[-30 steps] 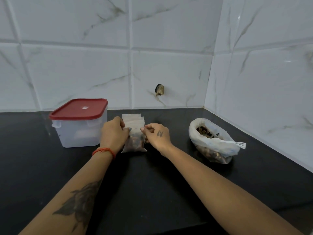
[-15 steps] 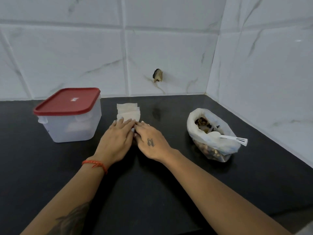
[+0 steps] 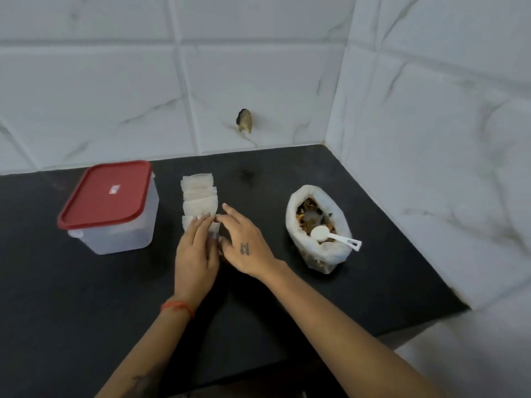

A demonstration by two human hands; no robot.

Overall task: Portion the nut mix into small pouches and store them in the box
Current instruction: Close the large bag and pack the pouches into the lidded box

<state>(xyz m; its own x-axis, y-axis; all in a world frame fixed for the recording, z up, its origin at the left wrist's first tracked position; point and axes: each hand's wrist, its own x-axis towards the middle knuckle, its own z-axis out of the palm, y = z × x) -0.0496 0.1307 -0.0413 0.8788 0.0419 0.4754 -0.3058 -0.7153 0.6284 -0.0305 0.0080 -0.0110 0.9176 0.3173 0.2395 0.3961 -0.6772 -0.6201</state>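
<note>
Hands flat: left hand (image 3: 196, 254) and right hand (image 3: 247, 245) press straight fingers on a pouch (image 3: 215, 225), gripping nothing. Box (image 3: 115, 225) sits lidded left; nut bag (image 3: 319, 254) right.

Your left hand (image 3: 196, 255) and right hand (image 3: 247, 245) are both bare, and so are your forearms, with no sleeves showing anywhere up to the frame's edge. You wear a thin red-orange thread bracelet (image 3: 177, 306) around your left wrist, at about 6 o'clock from that hand, and a dark tattoo (image 3: 142, 382) shows further down that forearm near the bottom edge, its design too cut off to make out. On the back of your right hand sits a small dark tattoo mark (image 3: 244, 248), roughly like two short upright strokes.
</note>
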